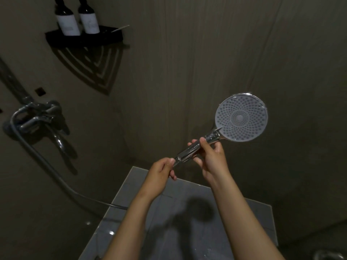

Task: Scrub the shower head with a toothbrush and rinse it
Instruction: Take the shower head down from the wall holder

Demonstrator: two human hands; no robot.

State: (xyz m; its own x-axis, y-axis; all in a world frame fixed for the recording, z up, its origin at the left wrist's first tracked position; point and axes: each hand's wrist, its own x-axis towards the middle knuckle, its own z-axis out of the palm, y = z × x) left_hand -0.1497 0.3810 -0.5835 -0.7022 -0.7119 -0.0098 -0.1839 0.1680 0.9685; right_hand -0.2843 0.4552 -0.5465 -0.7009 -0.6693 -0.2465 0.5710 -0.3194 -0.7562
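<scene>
The shower head (241, 117) faces me, right of centre. My right hand (210, 156) wraps its chrome handle; my left hand (161, 169) pinches the handle's near end. Neither holds a brush, so I judge scrubbing unstarted. Next I free my left to fetch one, perhaps that stick (120, 28) on the far-left shelf (84, 37).

Both bare forearms reach up from six o'clock toward centre. The right hand (212, 158) curls round the handle of the shower head (241, 117). The left hand (159, 172), at its eight o'clock, pinches the handle's lower end (fingers curled).
</scene>
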